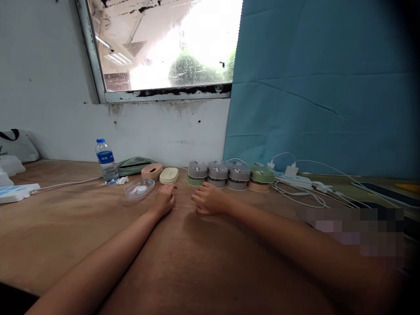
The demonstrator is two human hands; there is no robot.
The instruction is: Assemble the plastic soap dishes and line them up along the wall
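My left hand [165, 198] rests on the brown tabletop [203, 262], its fingers loosely bent and partly apart, with nothing visible in them. A stack of cream oval lids or trays [169, 175] lies just beyond its fingertips. To its left is a clear plastic oval tray [139, 189] with a white round spot in it. My right hand [210, 199] lies with fingers curled in, and I see nothing held. Right behind it stands a row of rounded two-tier boxes: one grey over green [197, 173], two grey [218, 174], and one green over peach [261, 177].
A water bottle [106, 162], crumpled tissue [122, 180], grey-green pouch [135, 166] and peach oval box [152, 171] stand at back left. Power strips [293, 180] with white cables are on the right, near phones [385, 194]. Another power strip [19, 192] lies far left.
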